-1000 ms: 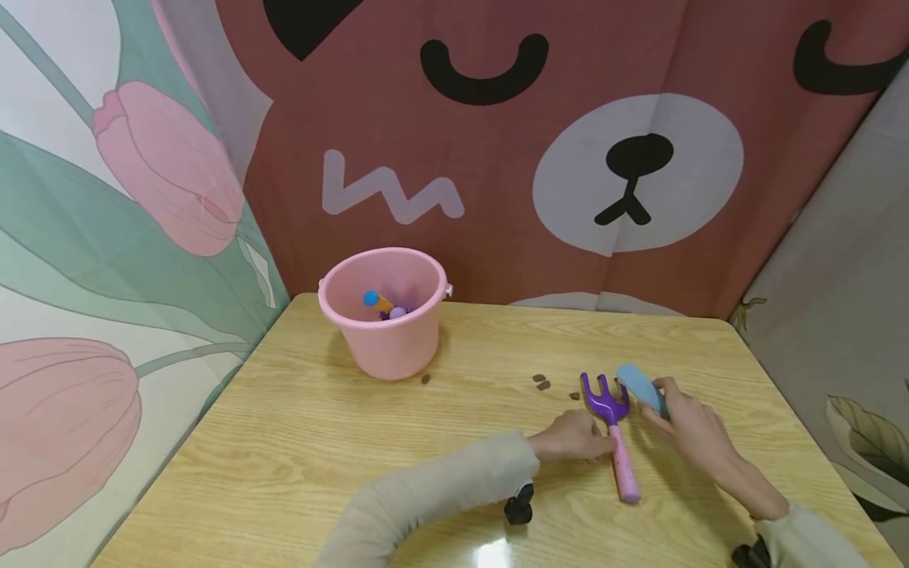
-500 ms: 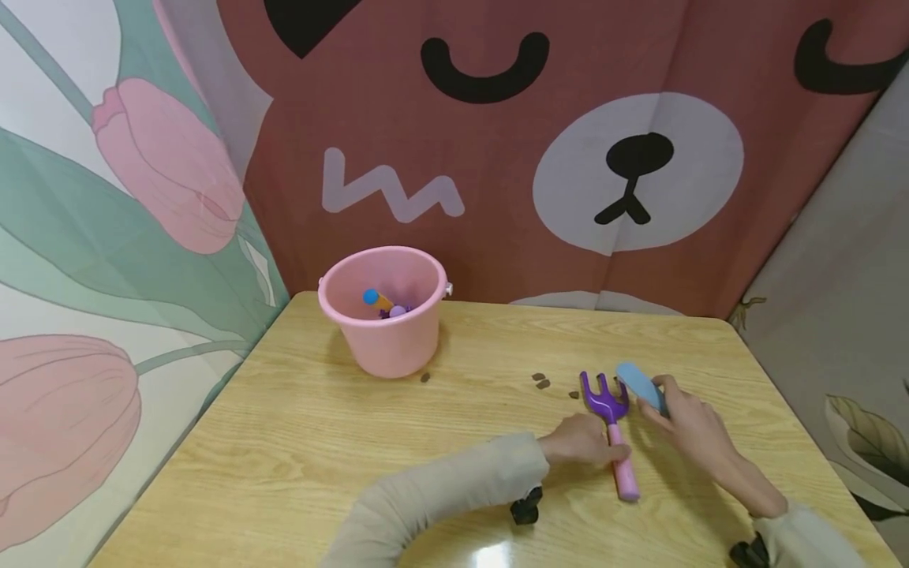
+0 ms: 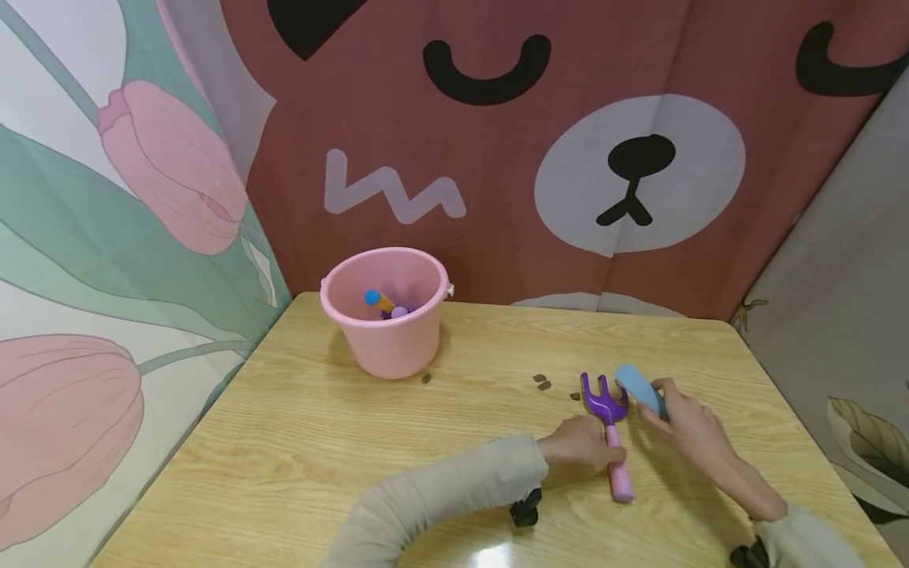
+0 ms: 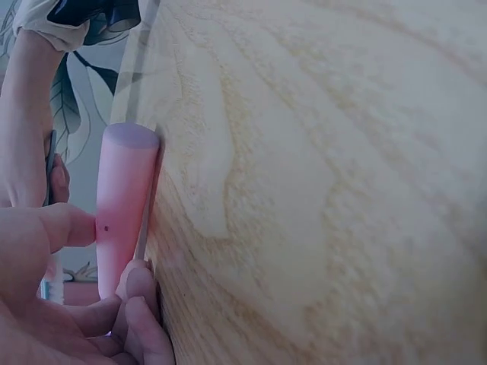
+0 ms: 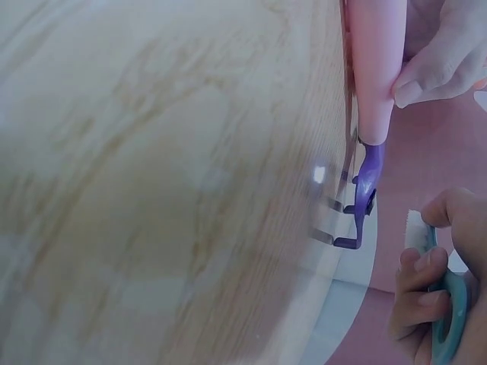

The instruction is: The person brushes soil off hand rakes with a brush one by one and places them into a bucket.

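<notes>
A toy hand fork with a purple three-pronged head [image 3: 606, 405] and a pink handle [image 3: 620, 478] lies on the wooden table, prongs away from me. My left hand [image 3: 581, 442] pinches the handle near its middle; thumb on one side and curled fingers on the other show in the left wrist view. My right hand [image 3: 690, 424] grips a small light-blue scrub brush [image 3: 639, 388] just right of the prongs, its end overlapping them in the head view. From the right wrist, white bristles [image 5: 416, 230] and a teal looped handle [image 5: 454, 304] show in that hand.
A pink bucket [image 3: 390, 349] stands at the back left, with a blue-and-orange item [image 3: 374, 298] and purple pieces inside. Several brown flecks [image 3: 543, 384] lie left of the prongs, another [image 3: 426, 379] by the bucket. A printed bear curtain [image 3: 497, 237] hangs behind the table [image 3: 298, 450].
My left hand has moved slightly right, its thumb now across the fork's handle. The handle's end has swung a little left. My right hand and the brush stay in place.
</notes>
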{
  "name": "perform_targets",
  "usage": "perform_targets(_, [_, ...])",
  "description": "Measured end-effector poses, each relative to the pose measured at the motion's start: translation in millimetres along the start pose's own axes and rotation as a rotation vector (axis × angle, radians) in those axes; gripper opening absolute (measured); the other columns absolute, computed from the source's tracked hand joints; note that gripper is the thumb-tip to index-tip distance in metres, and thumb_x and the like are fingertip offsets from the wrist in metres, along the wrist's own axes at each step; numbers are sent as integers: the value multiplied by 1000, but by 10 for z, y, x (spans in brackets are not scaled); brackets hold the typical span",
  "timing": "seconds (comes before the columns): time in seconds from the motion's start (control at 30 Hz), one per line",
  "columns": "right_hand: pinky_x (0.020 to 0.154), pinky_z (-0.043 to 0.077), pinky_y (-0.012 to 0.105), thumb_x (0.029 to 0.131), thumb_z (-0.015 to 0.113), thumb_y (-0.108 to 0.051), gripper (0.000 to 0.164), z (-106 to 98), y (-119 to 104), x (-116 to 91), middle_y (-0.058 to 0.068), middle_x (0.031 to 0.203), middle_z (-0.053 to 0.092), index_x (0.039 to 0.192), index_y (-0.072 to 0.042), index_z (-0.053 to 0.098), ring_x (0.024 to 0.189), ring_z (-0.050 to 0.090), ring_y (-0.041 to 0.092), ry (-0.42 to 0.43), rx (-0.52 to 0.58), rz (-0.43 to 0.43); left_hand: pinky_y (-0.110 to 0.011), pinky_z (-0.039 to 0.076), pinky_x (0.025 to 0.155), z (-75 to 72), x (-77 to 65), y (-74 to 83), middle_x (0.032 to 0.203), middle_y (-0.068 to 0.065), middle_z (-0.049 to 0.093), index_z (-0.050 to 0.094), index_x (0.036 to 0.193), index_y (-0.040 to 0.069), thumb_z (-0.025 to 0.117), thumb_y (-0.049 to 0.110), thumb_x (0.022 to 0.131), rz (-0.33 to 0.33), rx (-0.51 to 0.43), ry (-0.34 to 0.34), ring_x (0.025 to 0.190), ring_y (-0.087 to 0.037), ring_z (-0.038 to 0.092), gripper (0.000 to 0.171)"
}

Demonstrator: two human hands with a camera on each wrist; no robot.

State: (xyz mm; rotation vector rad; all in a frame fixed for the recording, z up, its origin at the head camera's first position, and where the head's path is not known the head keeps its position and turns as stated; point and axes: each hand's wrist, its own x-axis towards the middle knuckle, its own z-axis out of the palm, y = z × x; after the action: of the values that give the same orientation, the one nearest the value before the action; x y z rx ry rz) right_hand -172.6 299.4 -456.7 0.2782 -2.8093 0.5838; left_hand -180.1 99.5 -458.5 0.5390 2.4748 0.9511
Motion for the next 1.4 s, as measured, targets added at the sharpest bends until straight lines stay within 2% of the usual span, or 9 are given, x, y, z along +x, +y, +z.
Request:
perform_targets(0.17, [43, 36, 33, 96, 64, -26, 48, 6, -4, 6, 11, 74, 58, 123, 10, 47, 54, 48, 18, -5, 2, -7, -19, 17, 35, -33, 1, -43, 40, 8, 30, 37, 49, 17, 72, 26, 88, 23, -62, -20, 35, -4, 23, 53])
perform_targets(0.33, [43, 36, 33, 97, 64, -26, 48, -1, -9, 12, 10, 74, 59, 124, 11, 46, 55, 48, 18, -16, 2, -4, -19, 19, 36, -53, 16, -53, 41, 5, 38, 44, 48, 14, 71, 28, 88, -15, -111, -26, 36, -6, 27, 50])
perform_targets(0.47, [43, 36, 33, 97, 64, -26, 49, -3, -26, 11, 9, 74, 58, 124, 10, 46, 55, 49, 18, -18, 2, 0, -19, 28, 40, -84, 7, -62, 48, 0, 51, 52, 53, 9, 72, 27, 87, -68, -175, -16, 41, -10, 39, 44])
perform_targets(0.67, [42, 34, 32, 97, 63, -26, 49, 2, -41, 15, 8, 73, 56, 125, 11, 46, 55, 47, 17, -32, 13, 5, -28, 54, 54, -163, -34, -112, 62, -8, 66, 66, 65, -1, 71, 17, 86, -74, -406, -30, 54, -18, 61, 28])
perform_targets(0.8, [43, 35, 32, 98, 62, -27, 50, -1, -49, 19, 11, 76, 58, 126, 11, 46, 54, 47, 17, -35, 15, 14, -33, 58, 60, -213, -35, -133, 63, -9, 67, 67, 68, -4, 69, 14, 87, -80, -468, -41, 60, -23, 67, 26])
perform_targets(0.93, [42, 35, 32, 97, 63, -26, 49, 4, -56, 19, 13, 78, 60, 125, 10, 46, 54, 48, 17, -32, 9, 8, -36, 59, 65, -242, -32, -155, 65, -11, 67, 66, 72, -5, 70, 11, 87, -111, -521, -37, 61, -23, 67, 22])
perform_targets(1.13, [42, 35, 33, 97, 63, -26, 50, 11, -67, 30, 18, 80, 62, 125, 11, 46, 56, 49, 18, -43, 10, 8, -35, 59, 64, -273, -31, -189, 69, -10, 64, 63, 77, -4, 68, 10, 90, -136, -518, -34, 60, -20, 62, 19])
perform_targets(1.27, [43, 35, 33, 96, 64, -26, 50, 16, -75, 35, 12, 75, 59, 126, 11, 46, 55, 49, 18, -46, 6, 15, -32, 56, 58, -291, -27, -214, 72, -7, 61, 60, 82, 0, 68, 13, 91, -120, -486, -26, 59, -16, 57, 18])
perform_targets(1.4, [42, 34, 32, 96, 65, -25, 49, 24, -95, 32, 6, 71, 54, 125, 10, 47, 53, 46, 17, -39, 2, 12, -25, 48, 53, -309, -14, -250, 75, -3, 57, 60, 89, 3, 69, 21, 91, -102, -422, -1, 59, -12, 52, 20])
